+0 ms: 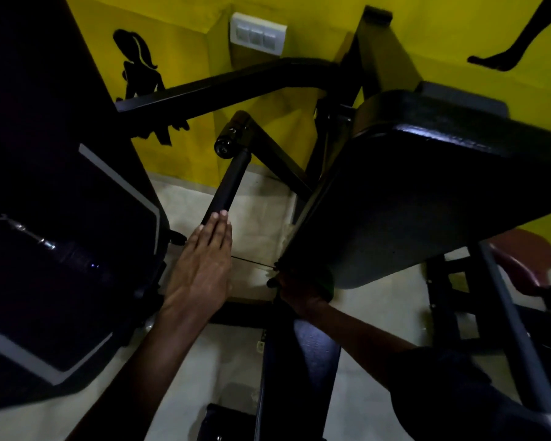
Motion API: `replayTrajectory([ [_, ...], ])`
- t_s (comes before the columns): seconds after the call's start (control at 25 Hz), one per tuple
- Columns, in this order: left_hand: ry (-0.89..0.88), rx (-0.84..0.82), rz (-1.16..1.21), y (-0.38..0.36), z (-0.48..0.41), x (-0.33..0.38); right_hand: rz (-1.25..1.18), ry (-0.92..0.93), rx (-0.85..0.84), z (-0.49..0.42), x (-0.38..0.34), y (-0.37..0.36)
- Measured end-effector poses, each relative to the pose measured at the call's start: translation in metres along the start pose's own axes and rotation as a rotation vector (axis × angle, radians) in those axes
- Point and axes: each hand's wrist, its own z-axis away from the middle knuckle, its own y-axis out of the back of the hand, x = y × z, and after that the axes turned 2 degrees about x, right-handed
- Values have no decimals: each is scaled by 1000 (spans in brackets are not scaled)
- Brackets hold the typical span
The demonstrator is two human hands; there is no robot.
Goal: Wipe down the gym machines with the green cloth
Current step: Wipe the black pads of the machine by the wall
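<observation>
A dark sleeve covers the right arm at the bottom right, reaching forward to the right grip, which sits in deep shadow under the near corner of a large black pad. This grip is closed on the green cloth; only a sliver of the cloth shows, tucked against the pad's lower edge. The bare left grip is flat with fingers straight and together, fingertips touching the near end of a black handle bar that slopes up to a round pivot. A black panel with grey trim fills the left side. A black frame beam runs along the pale floor between the arms. Behind stands a yellow wall bearing a black figure silhouette and a white plate of 3 switches. A dark red seat shows at the far right.
</observation>
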Motion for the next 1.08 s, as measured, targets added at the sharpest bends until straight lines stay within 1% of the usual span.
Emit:
replayTrajectory([
  [0.04, -27, -3, -11, 3, 3, 0, 127, 41, 36, 6, 3, -5],
  [0.08, -46, 14, 7, 5, 2, 2, 282, 66, -23, 19, 0, 2],
  [0.12, -54, 11, 44, 7, -1, 2, 370, 58, 10, 29, 1, 6],
  [0.16, -59, 2, 77, 11, -3, 3, 374, 11, 82, 41, -3, 10],
  [0.2, -60, -10, 125, 16, -5, 6, 287, -35, 206, 48, -6, 7],
  [0.28, -100, -1, 269, 26, -10, 17, -86, -234, 412, 52, -21, 3],
  [0.32, -131, 27, 345, 34, -14, 23, -346, -378, 512, 52, -29, 6],
  [0.4, -178, 97, 505, 50, -22, 33, -998, -750, 685, 58, -48, 24],
  [0.44, -191, 120, 595, 59, -27, 36, -1334, -858, 779, 61, -56, 33],
  [0.48, -216, 147, 679, 69, -31, 38, -1626, -915, 877, 64, -59, 38],
  [0.52, -246, 172, 747, 80, -34, 40, -1842, -912, 961, 68, -57, 42],
  [0.6, -308, 251, 825, 103, -38, 44, -2028, -911, 1068, 60, -37, 33],
  [0.64, -332, 312, 853, 113, -39, 45, -2120, -877, 1107, 51, -25, 31],
  [0.68, -350, 374, 880, 124, -40, 48, -2207, -858, 1149, 48, -18, 38],
  [0.72, -372, 435, 904, 134, -41, 51, -2265, -835, 1188, 59, -26, 64],
  [0.76, -396, 488, 908, 143, -43, 52, -2285, -802, 1251, 80, -46, 100],
  [0.8, -424, 532, 896, 150, -46, 53, -2240, -801, 1335, 92, -58, 124],
  [0.84, -450, 560, 875, 156, -48, 54, -2141, -830, 1414, 105, -71, 146],
  [0.88, -471, 574, 864, 160, -50, 54, -2017, -880, 1484, 110, -80, 158],
  [0.96, -479, 597, 869, 164, -53, 52, -1676, -888, 1703, 120, -104, 178],
  [1.0, -480, 605, 889, 165, -57, 49, -1523, -843, 1796, 122, -118, 186],
  [1.08, -507, 620, 944, 164, -63, 43, -1249, -706, 1922, 122, -135, 194],
])
